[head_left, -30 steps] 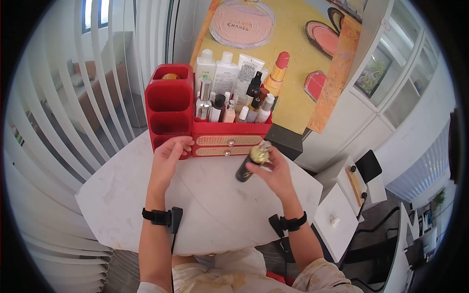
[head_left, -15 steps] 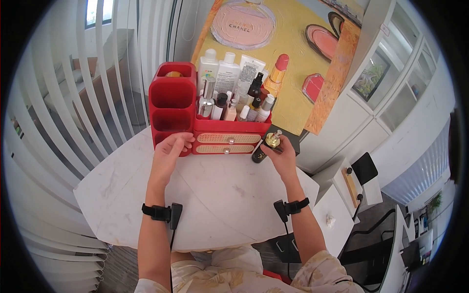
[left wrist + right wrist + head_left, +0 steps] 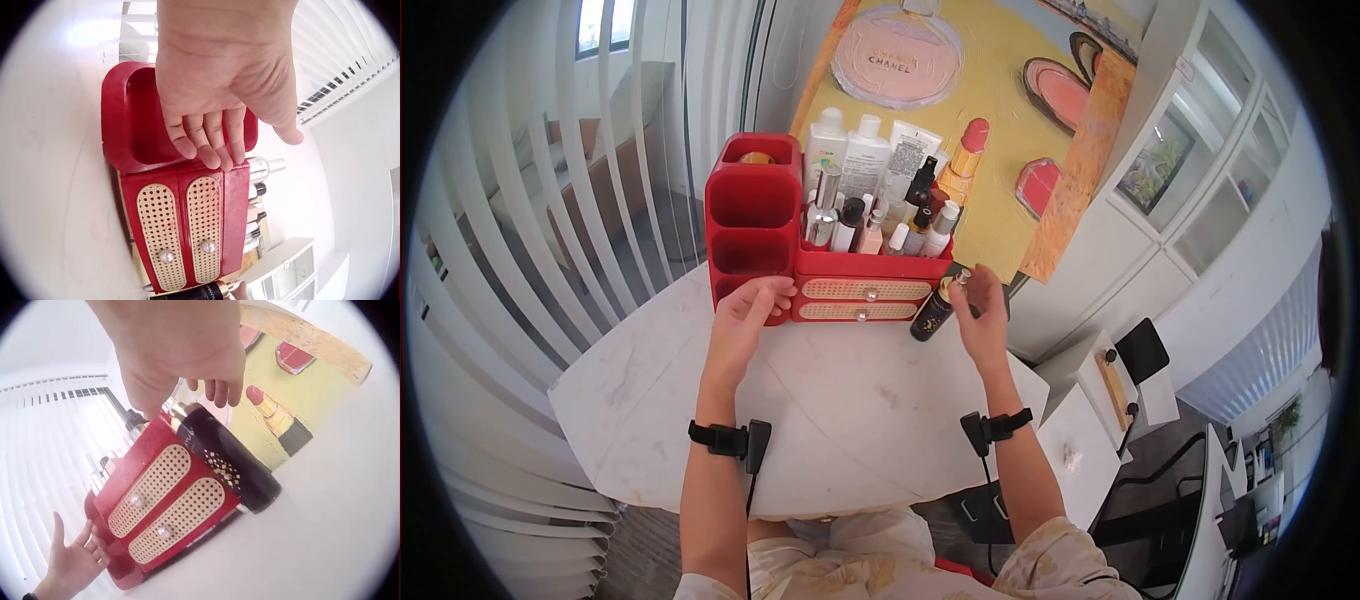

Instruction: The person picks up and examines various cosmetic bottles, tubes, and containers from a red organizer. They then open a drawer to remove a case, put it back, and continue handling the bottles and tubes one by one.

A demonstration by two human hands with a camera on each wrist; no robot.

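Note:
A black bottle [image 3: 933,314] with gold specks and a gold neck stands upright on the table, by the right end of the red cosmetics organizer [image 3: 870,265]. Close beside its top is my right hand [image 3: 987,320], thumb and fingers apart in the head view. In the right wrist view, the bottle [image 3: 228,462] shows its full dark side below the loosely bent fingers [image 3: 220,392]. My left hand [image 3: 745,310] is at the organizer's lower left compartments, its fingers relaxed and holding nothing. The left wrist view shows these fingers [image 3: 206,150] in front of the red compartment [image 3: 119,119].
Several bottles and tubes, among them a white bottle [image 3: 863,165], fill the organizer's top. Two woven-front drawers [image 3: 865,300] with round knobs sit below. A yellow painting [image 3: 1010,110] leans behind. Vertical blinds [image 3: 550,250] hang left of the marble-patterned table [image 3: 820,420].
The black bottle has moved right and away from me to the organizer's right end, where it now stands. My right hand has let go of it. The left hand stays nearly still.

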